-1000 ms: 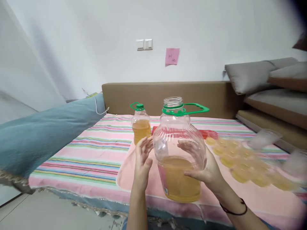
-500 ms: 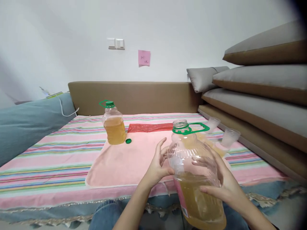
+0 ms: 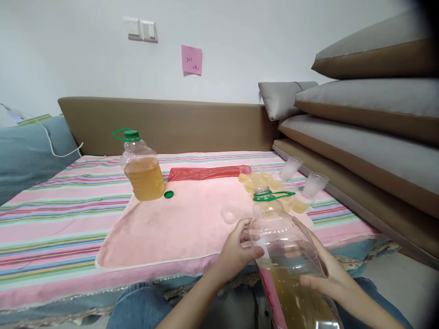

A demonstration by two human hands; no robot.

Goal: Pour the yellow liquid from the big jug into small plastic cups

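A clear, uncapped bottle with pale yellow liquid in its lower part is held just in front of the near edge of the bed, over the person's lap; its base runs out of view. A green handle loop rings its neck and points right. The left hand curves around the bottle's left side, thumb on the front, and the right hand wraps the right side, so the bottle sits clasped between them. Beyond it, toward the far right corner of a plain pink cloth, stand small cups of yellow liquid, partly hidden by the bottle's neck; a single clear cup stands apart to their left. Two stacks of cups are near the right edge of the striped sheet, beside piled grey cushions. A red plastic strip lies along the cloth's far edge. At its far left corner stands a second bottle, capped in green, with a loose green cap just beside it.
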